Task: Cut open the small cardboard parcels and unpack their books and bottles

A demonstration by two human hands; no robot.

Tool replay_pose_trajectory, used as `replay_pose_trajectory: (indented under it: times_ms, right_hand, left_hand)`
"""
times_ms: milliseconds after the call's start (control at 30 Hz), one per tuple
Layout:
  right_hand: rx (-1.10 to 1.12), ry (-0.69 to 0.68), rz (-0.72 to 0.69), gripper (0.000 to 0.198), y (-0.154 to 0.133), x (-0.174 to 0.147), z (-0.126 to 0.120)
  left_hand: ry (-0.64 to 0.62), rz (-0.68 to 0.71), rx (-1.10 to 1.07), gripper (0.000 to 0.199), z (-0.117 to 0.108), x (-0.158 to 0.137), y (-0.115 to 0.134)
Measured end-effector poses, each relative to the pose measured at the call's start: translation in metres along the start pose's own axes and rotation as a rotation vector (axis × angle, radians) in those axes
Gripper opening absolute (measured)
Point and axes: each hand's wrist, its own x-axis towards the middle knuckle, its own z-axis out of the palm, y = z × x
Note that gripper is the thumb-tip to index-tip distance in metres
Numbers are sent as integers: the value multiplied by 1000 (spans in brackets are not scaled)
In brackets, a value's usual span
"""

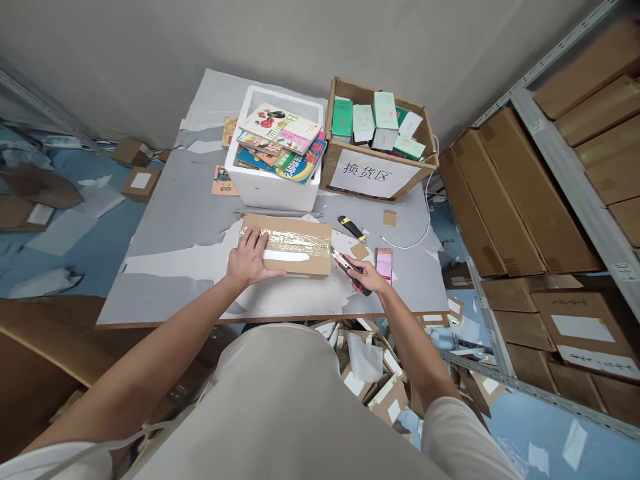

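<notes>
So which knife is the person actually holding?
On the grey table, look just right of the taped flat box. The red knife sits in the right hand, blade at the box's edge; the other knife is yellow-black and lies untouched.

grey wall point(150, 60), blue floor point(65, 233), metal shelving point(565, 167)

On the surface point(190, 200) I count two knives: a red one point(347, 267) in the right grip point(373, 277) and a yellow-and-black one point(351, 228) lying loose. One taped parcel point(295, 240) sits under the left grip point(249, 259). Behind it stand two open boxes: one white foam box point(270, 190) of books and one cardboard box point(375, 177). There is one pink phone point(384, 264) and one white cable point(415, 233).
</notes>
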Motion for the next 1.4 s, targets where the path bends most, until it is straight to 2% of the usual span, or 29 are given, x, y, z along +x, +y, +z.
replay_pose_trajectory:
  times_ms: [233, 367, 500, 633, 700, 767, 867, 933, 1033, 1100, 1200, 1300, 1400]
  right_hand:
    - [79, 38, 26, 74, 10, -9, 20]
    - [117, 124, 3, 77, 12, -15, 38]
    - [100, 165, 26, 75, 13, -36, 50]
    - [112, 218, 39, 75, 14, -67, 52]
    - [137, 289, 24, 74, 21, -83, 53]
    - [211, 433, -4, 74, 32, -91, 59]
    - [422, 675, -43, 60, 46, -80, 85]
    - [589, 764, -39, 52, 49, -59, 111]
    - [768, 745, -17, 52, 42, -24, 146]
    - [790, 729, -31, 51, 31, -6, 156]
    - [710, 721, -95, 44, 7, 13, 149]
    - [492, 633, -134, 38, -20, 32, 133]
    - [349, 600, -117, 36, -39, 52, 130]
  left_hand:
    - [-29, 68, -9, 113, -2, -1, -2]
    - [-46, 4, 5, 112, -5, 1, 1]
    - [-54, 24, 3, 112, -5, 3, 1]
    - [-50, 42, -40, 109, -4, -1, -1]
    - [-46, 66, -68, 109, -6, -4, -3]
    - [-31, 82, -106, 104, -10, -3, -7]
    - [75, 9, -229, 86, -19, 14, -22]
    - [145, -86, -401, 72, -23, 37, -38]
    - [67, -170, -744, 61, -19, 71, -62]
    - [27, -184, -864, 54, -13, 81, -74]
    - [63, -205, -905, 50, 0, 63, -86]
    - [107, -261, -969, 48, 14, 16, -87]
    - [151, -374, -1068, 42, 27, -41, -73]
